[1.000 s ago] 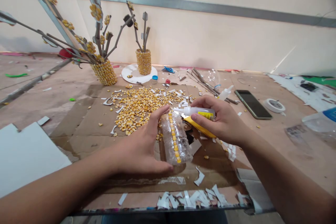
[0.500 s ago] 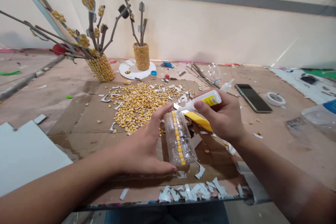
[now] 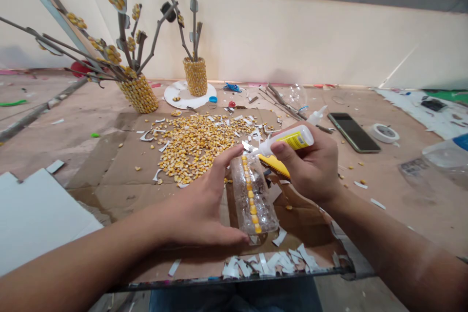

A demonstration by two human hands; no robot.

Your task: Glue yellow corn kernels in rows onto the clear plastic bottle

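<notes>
My left hand point(image 3: 204, 204) grips a clear plastic cylinder point(image 3: 265, 212) by its two ends, thumb at the near end and fingers at the far one. A single row of yellow corn kernels point(image 3: 250, 195) runs along the cylinder's length. In my right hand point(image 3: 310, 165) is a white glue bottle point(image 3: 292, 139) with a yellow label, tipped so its nozzle meets or nearly meets the far end of the cylinder, beside the row. Under the right hand lies a yellow utility knife point(image 3: 276, 166), its handle partly hidden. Behind the cylinder spreads a heap of loose kernels point(image 3: 193, 148).
Two kernel-covered pots point(image 3: 137, 93) with branches stand at the back, one on a white disc point(image 3: 171, 90). To the right are a phone point(image 3: 354, 131) and a tape roll point(image 3: 384, 132). White scraps point(image 3: 270, 265) line the front edge; white board point(image 3: 40, 219) lies left.
The view has shifted slightly. Both hands keep their holds, and the glue bottle's nozzle stays at the far end of the cylinder.
</notes>
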